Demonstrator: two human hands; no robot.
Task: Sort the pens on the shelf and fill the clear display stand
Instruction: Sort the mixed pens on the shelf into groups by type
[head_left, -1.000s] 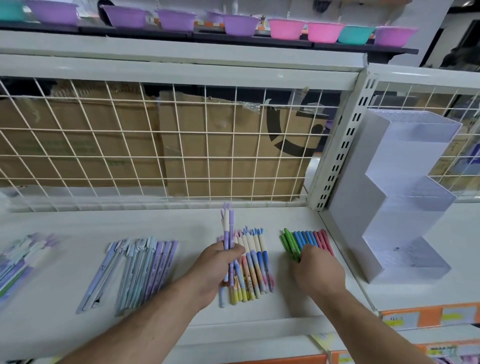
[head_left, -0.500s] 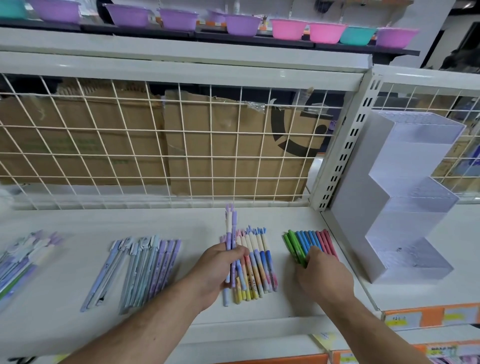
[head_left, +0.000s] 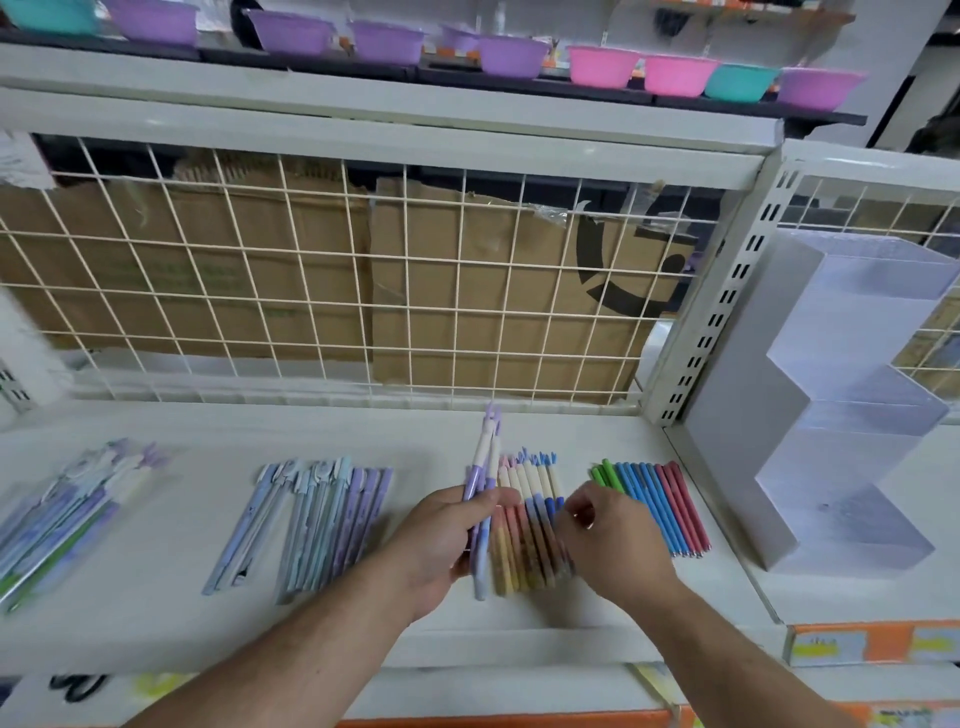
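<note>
On the shelf (head_left: 171, 613) I see left hand (head_left: 441, 540) gripping purple pens (head_left: 485, 457).
Right hand (head_left: 613, 545) curled over pastel pens (head_left: 535, 483); grip unclear.

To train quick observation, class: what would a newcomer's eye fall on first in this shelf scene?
Dead centre, the left-hand grip holds a few purple-and-white pens, with the right-hand grip over the pastel pens beside it. Right of them lie green, blue and red pens, then the stepped clear display stand at far right. Purple, pink and teal bowls run along the top.
</note>
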